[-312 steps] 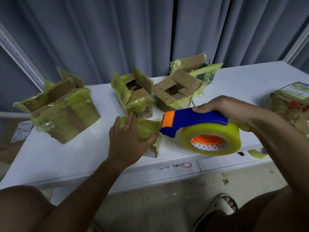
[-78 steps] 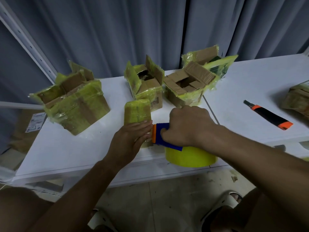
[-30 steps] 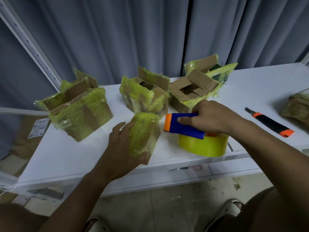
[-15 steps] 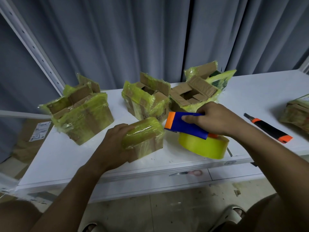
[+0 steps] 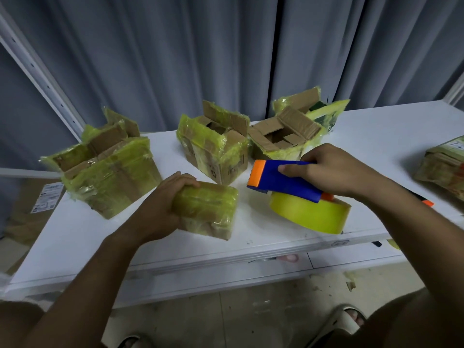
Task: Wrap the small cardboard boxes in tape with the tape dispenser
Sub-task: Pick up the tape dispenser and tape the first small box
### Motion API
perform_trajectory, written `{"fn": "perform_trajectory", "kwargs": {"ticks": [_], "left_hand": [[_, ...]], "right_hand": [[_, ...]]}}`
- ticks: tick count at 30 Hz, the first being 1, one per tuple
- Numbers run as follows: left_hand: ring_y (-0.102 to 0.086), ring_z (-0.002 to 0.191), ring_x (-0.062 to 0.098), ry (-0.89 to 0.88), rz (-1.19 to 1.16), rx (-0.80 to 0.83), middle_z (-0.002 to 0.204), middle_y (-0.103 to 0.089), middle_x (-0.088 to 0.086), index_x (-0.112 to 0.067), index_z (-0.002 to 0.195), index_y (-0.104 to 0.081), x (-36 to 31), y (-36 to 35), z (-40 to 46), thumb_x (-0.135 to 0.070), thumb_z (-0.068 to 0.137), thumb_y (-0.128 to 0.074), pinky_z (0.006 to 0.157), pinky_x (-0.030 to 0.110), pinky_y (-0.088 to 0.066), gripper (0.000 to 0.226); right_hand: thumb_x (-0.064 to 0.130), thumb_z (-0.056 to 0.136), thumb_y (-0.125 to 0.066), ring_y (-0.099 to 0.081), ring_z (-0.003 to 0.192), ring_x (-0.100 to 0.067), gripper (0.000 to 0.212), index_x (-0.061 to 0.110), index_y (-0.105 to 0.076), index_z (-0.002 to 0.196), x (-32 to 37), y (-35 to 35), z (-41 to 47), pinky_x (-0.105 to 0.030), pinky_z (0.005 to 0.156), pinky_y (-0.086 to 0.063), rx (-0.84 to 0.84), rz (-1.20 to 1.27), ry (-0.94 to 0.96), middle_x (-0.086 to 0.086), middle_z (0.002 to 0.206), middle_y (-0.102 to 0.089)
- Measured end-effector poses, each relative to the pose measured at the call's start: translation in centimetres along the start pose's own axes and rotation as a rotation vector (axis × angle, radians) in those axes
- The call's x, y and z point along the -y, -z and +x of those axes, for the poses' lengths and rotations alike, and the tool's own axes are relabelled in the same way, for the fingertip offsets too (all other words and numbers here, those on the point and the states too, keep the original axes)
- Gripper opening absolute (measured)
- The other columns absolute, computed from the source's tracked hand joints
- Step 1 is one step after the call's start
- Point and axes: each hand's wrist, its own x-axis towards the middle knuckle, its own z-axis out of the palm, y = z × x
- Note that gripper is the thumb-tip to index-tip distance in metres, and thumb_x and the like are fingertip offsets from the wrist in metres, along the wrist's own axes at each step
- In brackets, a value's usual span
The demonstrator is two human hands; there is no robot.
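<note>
Seemingly nearly wrapped, the small box (image 5: pixel 206 209) lies on the table (image 5: pixel 391 126) just left of the tape dispenser (image 5: pixel 296 192), left hand (image 5: pixel 160 209) fingers grasping it, right hand (image 5: pixel 334 169) fingers clutching the dispenser; three open-flapped boxes (image 5: pixel 213 146) behind remain unsealed.

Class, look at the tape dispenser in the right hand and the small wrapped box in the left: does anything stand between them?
Nothing visible does. Only a bare strip of white table separates the dispenser, gripped by the right hand, from the box gripped by the left hand. The open boxes stand behind that gap.
</note>
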Motion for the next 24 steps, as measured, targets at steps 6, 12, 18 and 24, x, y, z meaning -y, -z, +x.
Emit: {"fn": "perform_trajectory", "kwargs": {"ticks": [6,12,18,24], "left_hand": [[-0.011,0.151,0.013,-0.018,0.043,-0.011,0.151,-0.041,-0.014,-0.029,0.136,-0.052,-0.3,-0.3,-0.7,0.012,0.066,-0.037,0.119,0.047,-0.024,0.083],[-0.051,0.123,0.016,-0.101,0.144,-0.226,0.127,-0.062,-0.008,-0.023,0.122,-0.066,-3.2,-1.8,-1.8,-0.026,0.086,-0.051,0.105,0.043,-0.041,0.039],[-0.039,0.137,0.007,-0.071,0.114,-0.01,0.143,-0.047,-0.02,-0.043,0.132,-0.051,-2.7,-2.5,-2.5,-0.057,0.086,-0.051,0.116,0.044,-0.03,0.048],[-0.042,0.135,0.001,0.011,-0.127,-0.151,0.133,-0.059,-0.018,-0.036,0.124,-0.062,-4.4,-2.6,-2.1,-0.049,0.091,-0.05,0.115,0.033,-0.033,0.037]], "right_hand": [[0.055,0.089,-0.067,-0.047,0.054,-0.018,0.059,-0.001,-0.067,0.072,0.4,0.2,-1.0,-0.029,0.056,-0.033,0.112,0.074,0.056,-0.008,0.057,-0.054],[0.056,0.084,-0.069,-0.056,0.057,-0.013,0.053,0.003,-0.074,0.08,0.5,0.9,-1.7,-0.03,0.062,-0.039,0.212,0.203,0.089,-0.016,0.07,-0.067],[0.06,0.07,-0.068,-0.061,0.065,-0.019,0.063,0.001,-0.076,0.09,0.6,0.8,-2.0,-0.028,0.062,-0.042,0.316,0.259,0.138,-0.021,0.082,-0.071],[0.068,0.07,-0.075,-0.063,0.067,-0.022,0.07,0.001,-0.075,0.091,0.8,-0.3,-1.6,-0.033,0.065,-0.044,0.358,0.338,0.211,-0.023,0.085,-0.07]]}}
